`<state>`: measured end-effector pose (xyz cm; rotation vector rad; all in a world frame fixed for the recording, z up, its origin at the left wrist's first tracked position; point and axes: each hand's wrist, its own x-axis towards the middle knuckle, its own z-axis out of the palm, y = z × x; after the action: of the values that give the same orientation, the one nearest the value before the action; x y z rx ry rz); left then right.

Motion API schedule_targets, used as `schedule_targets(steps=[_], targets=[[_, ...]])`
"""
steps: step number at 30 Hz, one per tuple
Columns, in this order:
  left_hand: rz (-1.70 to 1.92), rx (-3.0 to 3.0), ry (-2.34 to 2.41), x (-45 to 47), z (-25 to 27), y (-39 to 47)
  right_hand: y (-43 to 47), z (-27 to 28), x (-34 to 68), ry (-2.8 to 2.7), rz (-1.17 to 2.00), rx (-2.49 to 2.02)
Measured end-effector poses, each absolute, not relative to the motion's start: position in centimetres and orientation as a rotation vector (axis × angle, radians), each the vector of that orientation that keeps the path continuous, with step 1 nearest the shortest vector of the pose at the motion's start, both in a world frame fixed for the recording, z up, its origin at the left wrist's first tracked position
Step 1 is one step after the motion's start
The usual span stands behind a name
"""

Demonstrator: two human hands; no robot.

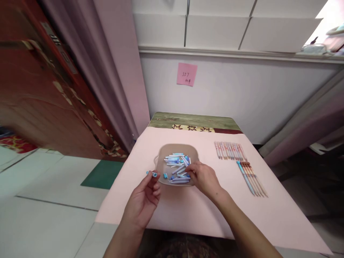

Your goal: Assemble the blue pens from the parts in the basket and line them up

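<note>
Between the thumb and fingers of my left hand (145, 200) is a light blue pen cap (152, 174), its hollow end facing right. That hand stays just off the left front corner of a beige plastic basket (160, 157). Loose pen parts (176, 162) in blue, lilac and white lie jumbled inside, with thin white refills among them. My right hand (204, 179) reaches over the basket's right side, fingertips pinched together down among the parts. What its fingers grip is hidden from me.
To the right lies a row of clear, patterned pens (229, 151). Nearer me are several brown-topped pens (256, 179) beside one blue pen (245, 178). A pink sheet (161, 218) covers the table. Behind the table is a wall with a pink note (187, 74).
</note>
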<state>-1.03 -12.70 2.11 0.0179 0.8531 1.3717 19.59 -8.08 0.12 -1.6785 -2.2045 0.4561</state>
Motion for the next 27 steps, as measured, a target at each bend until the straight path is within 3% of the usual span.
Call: schedule_targets(steps=[5, 16, 27], targets=[[1.358, -0.015, 0.848, -1.5, 1.7, -12.9, -6.1, -0.9, 17.9, -2.571, 0.506, -1.676], [1.337, -0.049, 0.839, -2.8, 1.2, -11.5, -3.9, -1.8, 14.8, -2.738, 0.637, -1.574], [1.311, -0.028, 0.823, -2.9, 0.8, -10.2, -3.2, -1.7, 12.3, -2.903, 0.486, -1.433]])
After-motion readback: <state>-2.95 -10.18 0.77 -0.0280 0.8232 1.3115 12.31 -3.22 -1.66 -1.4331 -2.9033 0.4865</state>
